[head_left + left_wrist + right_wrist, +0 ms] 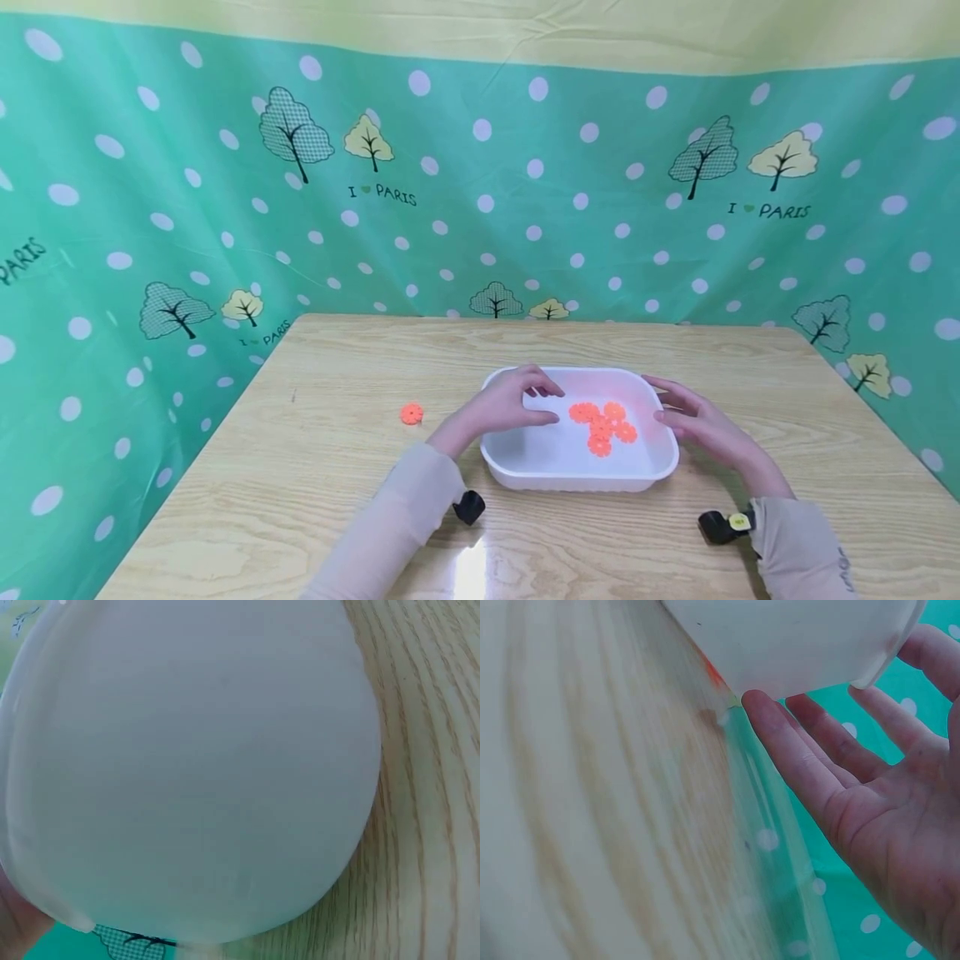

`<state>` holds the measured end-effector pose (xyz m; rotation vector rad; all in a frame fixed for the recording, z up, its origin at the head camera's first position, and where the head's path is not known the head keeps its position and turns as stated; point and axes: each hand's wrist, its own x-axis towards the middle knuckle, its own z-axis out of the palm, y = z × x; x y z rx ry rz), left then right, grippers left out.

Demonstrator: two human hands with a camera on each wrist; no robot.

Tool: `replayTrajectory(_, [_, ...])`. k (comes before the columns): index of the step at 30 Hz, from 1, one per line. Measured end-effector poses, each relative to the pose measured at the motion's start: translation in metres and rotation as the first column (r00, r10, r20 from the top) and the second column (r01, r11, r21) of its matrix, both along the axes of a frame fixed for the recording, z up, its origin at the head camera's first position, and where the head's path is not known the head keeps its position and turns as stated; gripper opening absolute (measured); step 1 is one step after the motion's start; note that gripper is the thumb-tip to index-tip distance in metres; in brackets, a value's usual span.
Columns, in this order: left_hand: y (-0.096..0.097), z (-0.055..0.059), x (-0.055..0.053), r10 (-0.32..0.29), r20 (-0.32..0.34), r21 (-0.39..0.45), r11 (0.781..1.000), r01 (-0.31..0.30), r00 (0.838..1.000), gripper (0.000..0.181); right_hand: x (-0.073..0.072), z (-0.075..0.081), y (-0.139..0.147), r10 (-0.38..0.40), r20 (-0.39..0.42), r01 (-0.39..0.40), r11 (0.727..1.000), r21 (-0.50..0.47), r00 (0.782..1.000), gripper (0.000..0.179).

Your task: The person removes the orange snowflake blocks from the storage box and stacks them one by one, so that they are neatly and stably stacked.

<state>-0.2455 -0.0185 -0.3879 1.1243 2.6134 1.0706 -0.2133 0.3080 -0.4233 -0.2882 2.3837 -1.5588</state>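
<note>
A white plastic basin (577, 482) stands on the wooden table. Several orange notched discs (600, 429) lie in its right half, some overlapping. My left hand (510, 400) hovers over the basin's left side, thumb and fingers apart and nothing seen between them. In the left wrist view the basin's outer wall (210, 772) fills most of the picture, and only a sliver of the hand shows. At the basin's right end is my right hand (701, 425), its fingers extended along the outer wall and its thumb at the rim. The right wrist view shows its palm facing the basin, holding nothing.
One orange notched disc (411, 414) lies alone on the wooden table (337, 467), left of the basin. A green dotted cloth (450, 192) with trees hangs behind the table and along its sides. Black wrist devices (722, 527) are worn near both sleeves.
</note>
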Motion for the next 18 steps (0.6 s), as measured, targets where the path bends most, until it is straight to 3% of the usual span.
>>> replayTrajectory(4, [0.004,-0.001,0.001,-0.011,-0.010,-0.011,1.000,0.011,1.000,0.034,-0.001,-0.002,0.000,0.004,0.003,-0.004,1.000,0.003,1.000,0.058])
replayTrajectory(11, [0.021,-0.006,0.005,-0.081,-0.005,0.014,0.997,0.081,0.997,0.034,-0.001,-0.001,0.000,0.002,-0.003,-0.002,1.000,0.015,1.000,0.058])
replayTrajectory(18, [0.037,-0.005,0.009,-0.103,0.002,-0.023,0.994,0.103,0.995,0.031,0.000,-0.001,-0.002,-0.003,0.000,0.003,1.000,0.018,1.000,0.059])
